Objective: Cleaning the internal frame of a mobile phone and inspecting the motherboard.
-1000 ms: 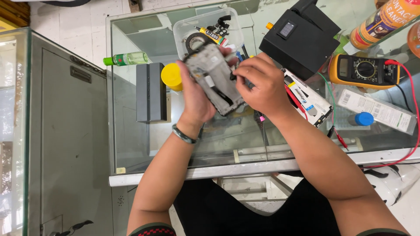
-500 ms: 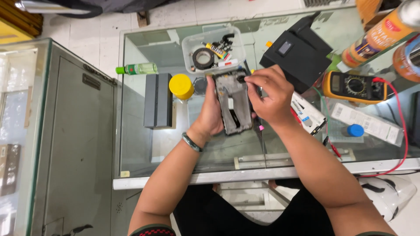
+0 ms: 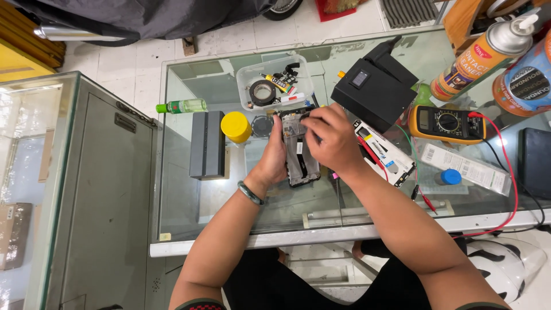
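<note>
**Opened phone on glass counter: items and hand positions**

- Opened phone (image 3: 300, 152): back off, dark inner frame showing, lying lengthwise over the glass counter (image 3: 229, 212), between both hands.
- Left hand (image 3: 274, 158): fingers wrapped around the phone's left edge, gripping it; green bangle (image 3: 250, 193) at the wrist.
- Right hand (image 3: 332, 139): fingers pinched together at the phone's upper end; what they pinch is too small to tell, possibly a thin tool.
- Clear plastic tray (image 3: 247, 77): just beyond the phone, holding a roll of black tape (image 3: 263, 92) and a small glue tube.
- Yellow-capped jar (image 3: 236, 126): left of the phone, beside a grey box (image 3: 207, 144).
- Black box (image 3: 376, 86): right of the tray.
- Yellow multimeter (image 3: 446, 123): farther right, red lead (image 3: 512, 189) trailing toward the counter edge.
- Spray can (image 3: 485, 54): far right corner.
</note>
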